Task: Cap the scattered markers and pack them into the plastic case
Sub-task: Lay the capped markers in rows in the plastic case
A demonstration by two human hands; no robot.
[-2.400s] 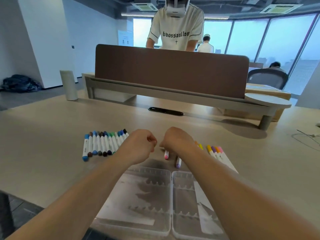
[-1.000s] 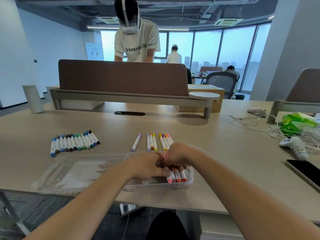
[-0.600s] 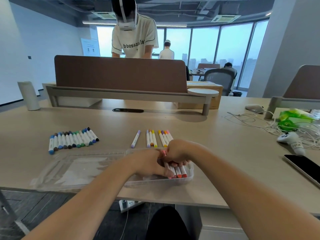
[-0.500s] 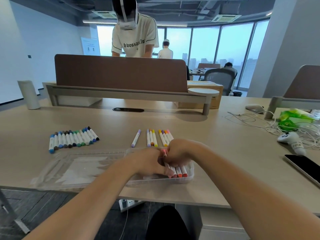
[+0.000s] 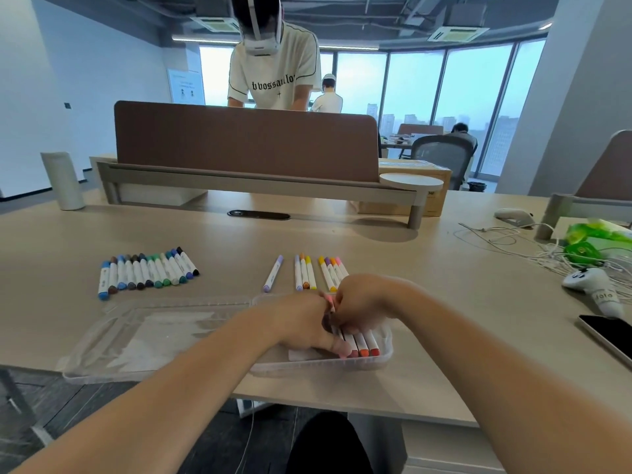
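The clear plastic case (image 5: 154, 340) lies opened flat at the table's near edge. Its right half (image 5: 385, 354) holds a few capped markers (image 5: 363, 343) with pink, orange and red caps. Both hands are over that half, close together. My left hand (image 5: 301, 326) lies with its fingers stretched down onto the packed markers. My right hand (image 5: 362, 306) is curled round a pink marker (image 5: 329, 299) that sticks up between the hands. Beyond the case lie a row of blue and green markers (image 5: 147, 271), a lone purple marker (image 5: 273, 273) and yellow-to-pink markers (image 5: 318, 271).
A brown desk divider (image 5: 246, 142) on a shelf crosses the back, with a person standing behind it. At the right lie tangled cables (image 5: 533, 248), a white controller (image 5: 595, 285), a dark phone (image 5: 608, 336) and green packaging (image 5: 595, 241). A grey cylinder (image 5: 63, 181) stands far left.
My hands have moved from the table behind the case into its right half, where a few markers now lie. Over the last half second they have barely shifted.
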